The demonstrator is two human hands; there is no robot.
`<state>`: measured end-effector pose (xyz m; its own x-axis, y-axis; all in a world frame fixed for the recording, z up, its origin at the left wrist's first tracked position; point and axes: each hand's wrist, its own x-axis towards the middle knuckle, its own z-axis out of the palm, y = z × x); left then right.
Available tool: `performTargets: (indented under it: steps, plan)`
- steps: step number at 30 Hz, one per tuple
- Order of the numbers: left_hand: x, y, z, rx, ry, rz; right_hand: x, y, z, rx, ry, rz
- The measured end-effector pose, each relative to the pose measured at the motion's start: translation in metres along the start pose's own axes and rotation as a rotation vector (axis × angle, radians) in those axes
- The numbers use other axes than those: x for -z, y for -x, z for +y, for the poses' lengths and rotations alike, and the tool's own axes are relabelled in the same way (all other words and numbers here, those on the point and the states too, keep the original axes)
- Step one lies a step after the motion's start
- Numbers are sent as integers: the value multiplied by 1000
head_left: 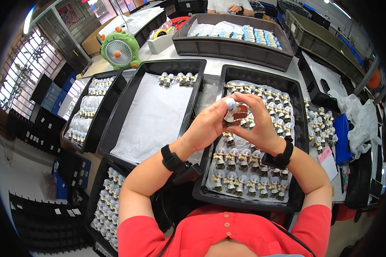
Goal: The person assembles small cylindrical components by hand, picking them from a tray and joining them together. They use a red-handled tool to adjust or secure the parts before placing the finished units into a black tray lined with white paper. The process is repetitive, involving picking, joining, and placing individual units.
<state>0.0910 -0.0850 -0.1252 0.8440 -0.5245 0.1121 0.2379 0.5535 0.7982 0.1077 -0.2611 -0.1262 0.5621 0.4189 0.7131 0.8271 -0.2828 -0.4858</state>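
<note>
Between my two hands, above the right-hand black tray [222, 81], is a small pale-haired figurine [231, 104] with a reddish-brown part [241, 112] at its side. My left hand [203, 124] grips the figurine with fingers and thumb. Curled round from the other side, my right hand [261, 128] pinches it by the brown part and base. Rows of similar figurines [243, 159] stand on white lining in the tray beneath; my hands and wrists hide some. To the left, another black tray [135, 68] lined with white paper [154, 115] holds a short row of figurines [178, 79] at its far end.
More figurines fill a tray at far left [90, 112], a tray at lower left [107, 201] and a pile at right [321, 124]. Beyond are a green fan [121, 49] and a grey crate [236, 53]. A person [230, 6] sits opposite. Plastic bags [359, 120] hang at right.
</note>
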Motion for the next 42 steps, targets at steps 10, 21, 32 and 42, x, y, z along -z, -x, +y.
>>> performTargets:
  steps: [10,21,32,42]
  plan:
    - [15,-2,-4,18,-32,28,0,1,14,-176,-142,-112]
    - [11,-3,-1,-7,-20,-10,-4,4,16,-254,-279,-111]
    - [10,-3,0,52,194,35,1,2,11,-277,-325,-60]
    - [25,-5,44,122,-37,134,5,3,14,-314,-351,-92]
